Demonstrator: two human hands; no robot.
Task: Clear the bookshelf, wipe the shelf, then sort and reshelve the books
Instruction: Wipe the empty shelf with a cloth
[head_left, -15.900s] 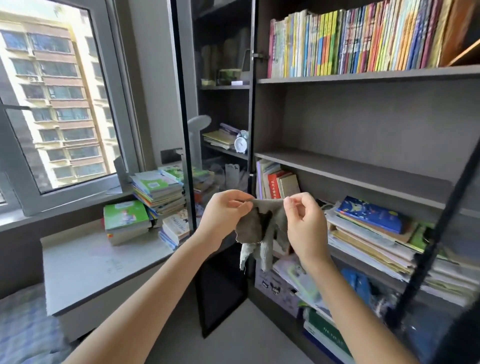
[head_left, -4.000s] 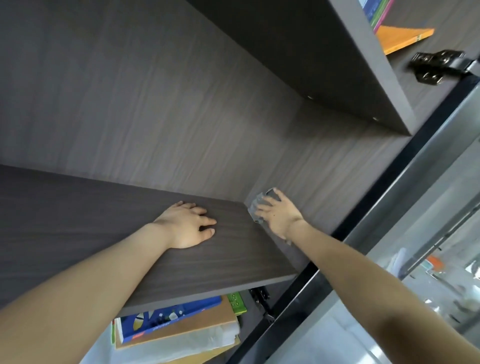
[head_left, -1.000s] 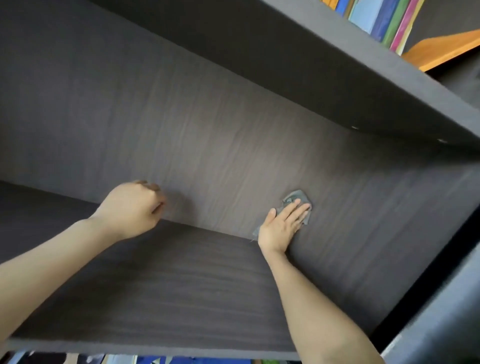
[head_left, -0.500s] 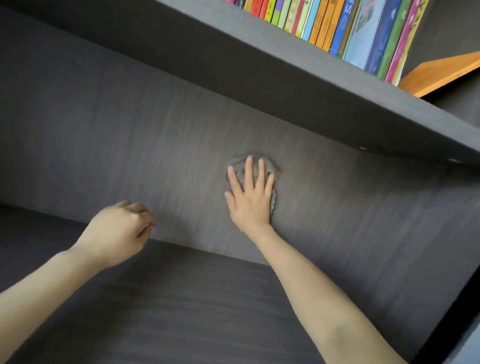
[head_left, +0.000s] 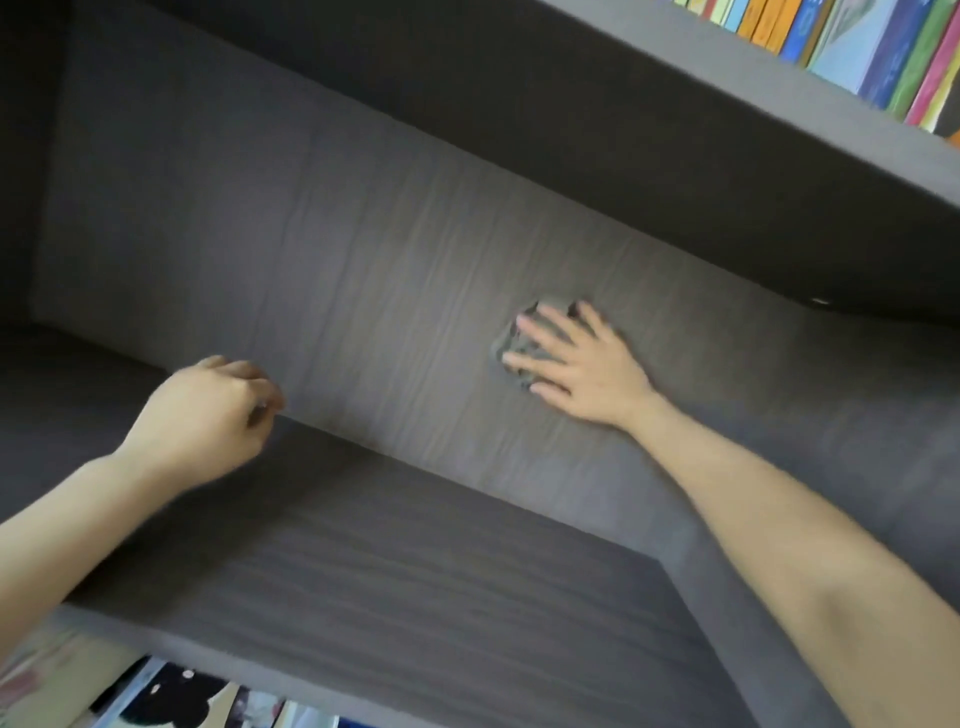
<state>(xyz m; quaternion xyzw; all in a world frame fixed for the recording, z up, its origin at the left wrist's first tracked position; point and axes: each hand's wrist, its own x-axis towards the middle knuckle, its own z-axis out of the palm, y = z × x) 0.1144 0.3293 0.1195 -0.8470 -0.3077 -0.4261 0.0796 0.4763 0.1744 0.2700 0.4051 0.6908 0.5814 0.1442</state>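
Right hand (head_left: 582, 369) is laid flat against the back panel (head_left: 363, 286), fingers straight and fanned out toward the left, palm pressing a small grey cloth (head_left: 511, 340) to the wood. The cloth is bunched under the fingers, with only its crumpled edge showing past the fingertips and between them. The right forearm runs up from the lower right corner, stretched out long and bare across the open bay.

Left hand (head_left: 202, 415) is balled into a loose fist with nothing seen in it, knuckles up, held just beside the seam where the panel meets the shelf (head_left: 415, 597). I cannot tell whether it touches the wood. Its forearm comes in from the lower left, over the shelf's front edge.

The shelf board is dark wood grain and bare where it shows. Above it, the upper shelf (head_left: 675, 130) carries a row of upright books (head_left: 857, 47) with bright spines. Below the front edge, more books (head_left: 171, 696) lie blurred.
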